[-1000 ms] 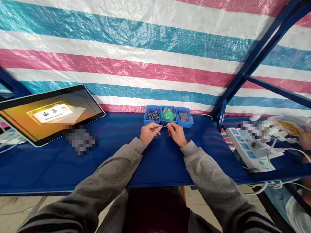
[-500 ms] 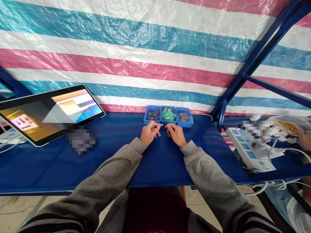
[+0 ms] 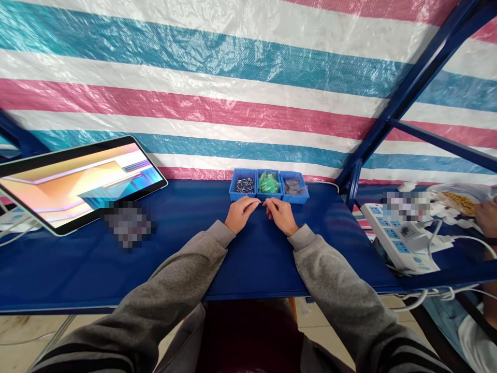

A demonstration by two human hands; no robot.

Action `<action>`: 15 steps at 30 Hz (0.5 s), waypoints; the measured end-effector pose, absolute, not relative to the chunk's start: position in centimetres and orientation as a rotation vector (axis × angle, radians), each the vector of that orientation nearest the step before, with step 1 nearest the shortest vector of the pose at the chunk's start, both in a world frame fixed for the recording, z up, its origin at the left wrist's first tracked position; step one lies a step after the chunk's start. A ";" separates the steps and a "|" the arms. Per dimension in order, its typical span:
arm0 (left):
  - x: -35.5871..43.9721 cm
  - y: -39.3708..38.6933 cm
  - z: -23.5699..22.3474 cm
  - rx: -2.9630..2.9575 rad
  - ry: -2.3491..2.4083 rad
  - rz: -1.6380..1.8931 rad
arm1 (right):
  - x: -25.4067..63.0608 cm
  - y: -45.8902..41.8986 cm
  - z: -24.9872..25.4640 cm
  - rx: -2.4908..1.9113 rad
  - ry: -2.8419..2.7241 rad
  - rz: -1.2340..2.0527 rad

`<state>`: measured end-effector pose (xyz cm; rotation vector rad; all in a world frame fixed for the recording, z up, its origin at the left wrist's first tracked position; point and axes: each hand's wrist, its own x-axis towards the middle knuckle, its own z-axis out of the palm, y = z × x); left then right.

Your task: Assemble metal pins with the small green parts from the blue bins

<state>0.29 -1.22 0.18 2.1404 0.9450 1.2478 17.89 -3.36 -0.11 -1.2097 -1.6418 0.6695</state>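
Both my hands rest on the blue table (image 3: 252, 259), just in front of three small blue bins. My left hand (image 3: 239, 213) and my right hand (image 3: 279, 215) have their fingertips pinched and nearly touching each other. Between them they hold a small thin piece (image 3: 261, 203), too small to make out. The left bin (image 3: 244, 185) holds dark metal pins, the middle bin (image 3: 269, 183) green parts, and the right bin (image 3: 294, 186) greyish parts. Grey sleeves cover both forearms.
A tablet (image 3: 77, 178) with a lit screen leans at the left. A white power strip (image 3: 398, 233) with plugs and cables lies at the right, beside a bag of yellow pieces (image 3: 458, 199) and another person's hand (image 3: 487, 215). A striped tarp hangs behind the table.
My hands have stayed in place, with the fingertips shifting slightly and drawing closer together. The picture on the tablet screen has changed.
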 end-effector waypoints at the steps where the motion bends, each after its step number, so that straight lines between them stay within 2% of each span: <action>1: 0.3 -1.1 0.1 2.180 0.941 1.245 | 17.9 -3.4 0.0 -1.208 -1.640 0.664; 15: 0.3 -1.4 -0.1 1.901 0.964 1.130 | 17.6 -3.6 -0.1 -1.062 -1.675 0.778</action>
